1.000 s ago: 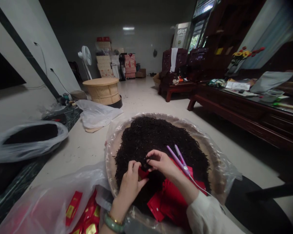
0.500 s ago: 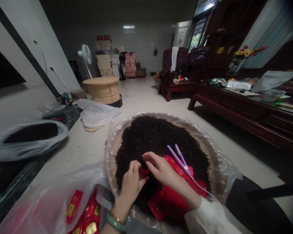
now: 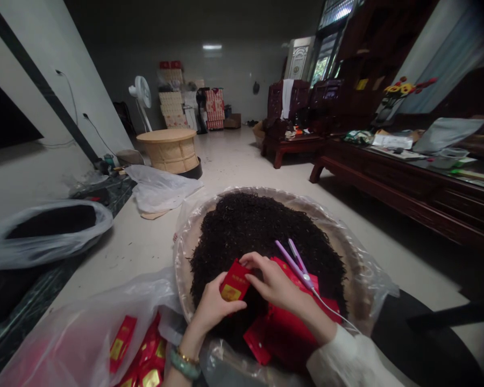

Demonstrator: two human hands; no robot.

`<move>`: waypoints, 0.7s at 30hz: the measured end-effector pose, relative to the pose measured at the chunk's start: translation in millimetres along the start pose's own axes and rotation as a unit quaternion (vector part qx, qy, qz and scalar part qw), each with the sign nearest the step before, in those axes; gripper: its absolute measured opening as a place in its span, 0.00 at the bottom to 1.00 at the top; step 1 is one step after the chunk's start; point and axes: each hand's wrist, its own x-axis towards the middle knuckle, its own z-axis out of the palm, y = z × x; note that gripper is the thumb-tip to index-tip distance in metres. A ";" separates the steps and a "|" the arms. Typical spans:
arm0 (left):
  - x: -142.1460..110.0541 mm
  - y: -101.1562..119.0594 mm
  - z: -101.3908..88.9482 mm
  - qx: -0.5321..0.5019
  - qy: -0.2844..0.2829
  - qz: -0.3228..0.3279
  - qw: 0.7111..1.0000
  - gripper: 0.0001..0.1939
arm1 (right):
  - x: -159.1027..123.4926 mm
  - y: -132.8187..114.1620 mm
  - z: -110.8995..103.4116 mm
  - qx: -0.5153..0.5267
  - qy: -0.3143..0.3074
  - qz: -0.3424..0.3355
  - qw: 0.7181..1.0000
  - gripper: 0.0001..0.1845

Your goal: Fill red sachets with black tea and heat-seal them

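Note:
A small red packet (image 3: 234, 281) with a gold panel is held upright over a heap of dark, dry tea-like leaves (image 3: 258, 226). My left hand (image 3: 214, 305) grips its lower left side, thumb across the bottom. My right hand (image 3: 266, 277) pinches its upper right edge. The leaves lie in a wide round basket (image 3: 185, 269) lined with clear plastic. Beside my right hand a purple hair straightener (image 3: 298, 266), its plates apart and its white cord trailing, rests on flat red packets (image 3: 290, 328). My right forearm hides part of those packets.
At lower left a clear plastic bag (image 3: 84, 322) contains several filled red packets (image 3: 121, 341). Another plastic bag of dark leaves (image 3: 56, 221) stands at the left. A dark wooden table (image 3: 387, 188) runs along the right, and a black stool-like disc (image 3: 419, 344) is near my right side.
The red packet, mostly hidden between my hands before, has turned its gold-panelled front into view. My left hand has shifted its grip to the side, and my right fingers have closed on the upper edge.

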 end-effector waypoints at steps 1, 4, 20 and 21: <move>-0.3 0.9 -0.2 -0.022 -0.008 -0.007 1.000 0.21 | -0.9 -0.7 -1.8 -0.003 0.008 0.003 1.000 0.16; -1.6 2.6 5.1 -0.018 0.031 -0.013 0.999 0.16 | -2.7 -7.0 -4.8 -0.073 -0.010 0.032 0.997 0.12; -0.4 3.4 16.0 -0.143 -0.036 -0.079 0.986 0.15 | -2.7 -23.3 -14.9 -0.145 -0.118 0.043 0.981 0.07; -0.5 3.2 17.7 -0.143 -0.023 -0.075 0.987 0.15 | -1.9 -24.5 -16.6 -0.166 -0.116 0.053 0.978 0.06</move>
